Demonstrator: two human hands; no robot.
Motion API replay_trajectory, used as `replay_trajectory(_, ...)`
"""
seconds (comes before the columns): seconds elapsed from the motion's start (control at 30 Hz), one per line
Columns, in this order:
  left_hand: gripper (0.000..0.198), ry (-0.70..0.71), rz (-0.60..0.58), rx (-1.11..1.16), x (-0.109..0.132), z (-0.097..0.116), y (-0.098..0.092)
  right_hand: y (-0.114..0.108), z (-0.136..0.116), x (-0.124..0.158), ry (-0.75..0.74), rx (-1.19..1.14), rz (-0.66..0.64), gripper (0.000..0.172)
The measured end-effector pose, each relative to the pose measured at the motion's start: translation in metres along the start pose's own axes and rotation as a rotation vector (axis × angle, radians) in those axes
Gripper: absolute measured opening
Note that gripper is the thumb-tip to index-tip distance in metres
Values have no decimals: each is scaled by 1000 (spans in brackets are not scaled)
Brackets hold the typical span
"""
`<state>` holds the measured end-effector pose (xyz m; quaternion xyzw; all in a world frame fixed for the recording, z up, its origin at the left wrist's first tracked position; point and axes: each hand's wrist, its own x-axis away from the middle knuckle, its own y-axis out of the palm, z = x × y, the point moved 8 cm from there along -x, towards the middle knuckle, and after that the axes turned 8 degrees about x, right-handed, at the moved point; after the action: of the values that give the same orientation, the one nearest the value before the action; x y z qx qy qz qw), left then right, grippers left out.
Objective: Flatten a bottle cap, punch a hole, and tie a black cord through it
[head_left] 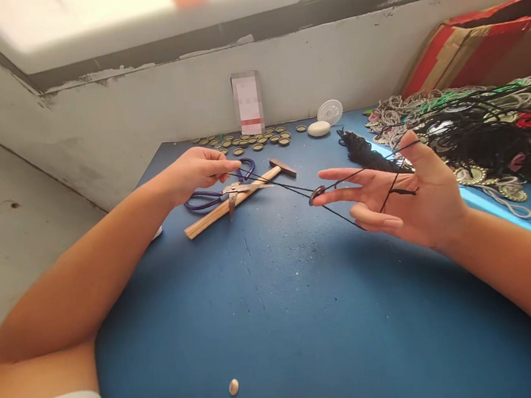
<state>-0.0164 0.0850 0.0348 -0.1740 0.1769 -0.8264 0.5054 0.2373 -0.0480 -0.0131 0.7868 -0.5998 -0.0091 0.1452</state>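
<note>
Right, left hand (203, 168) has a thin black cord (288, 186) pinched between thumb and fingers, strands pulled taut across to right hand (391, 193). Right palm is up, fingers spread, not clenched; cord loops around the fingers and thumb. Small dark oval piece (317, 195) sits at a right fingertip, where the strands converge; can't tell exactly what it is. Cord is suspended above the blue tabletop (285, 325), between the hands.

Behind left hand: blue-handled metal scissors (219, 196), blades apart, crossing the handle of a wooden-handled hammer (234, 204). Far edge: scattered round metal bottle caps (258, 140) in front of an upright pale rectangular panel (248, 101), then a white rounded puck (319, 129) beside a translucent disc (330, 112). Beyond right hand: black cord bundle (359, 150), mixed pile of cords (479, 127), red-and-brown cardboard box (483, 46). Small white oval bead (234, 387) lies at the near edge.
</note>
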Motion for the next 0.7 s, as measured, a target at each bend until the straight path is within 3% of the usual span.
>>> replay_trajectory(0.17, 43, -13, -27, 4, 0, -1, 2, 13, 4, 1, 7, -44, -216, 88)
replay_trajectory(0.27, 44, -3, -15, 34, -1, -2, -1, 20, 4, 3, -8, -32, -251, 86)
replay_trajectory(0.33, 41, 0, 11, 66, -2, -5, -6, 16, -1, 2, -60, -2, -149, 78)
replay_trajectory(0.4, 34, 4, 53, 123, -5, -8, -12, 5, -9, 2, -139, 37, 40, 65)
replay_trajectory(0.57, 16, 41, 216, 409, -11, -12, -34, -41, -25, 11, -376, 55, 573, 9)
replay_trajectory(0.63, 12, 53, 272, 537, -14, -15, -42, -54, -25, 13, -433, 48, 698, 1)
replay_trajectory(0.7, 14, 60, 317, 639, -17, -20, -50, -62, -24, 15, -461, 50, 772, 4)
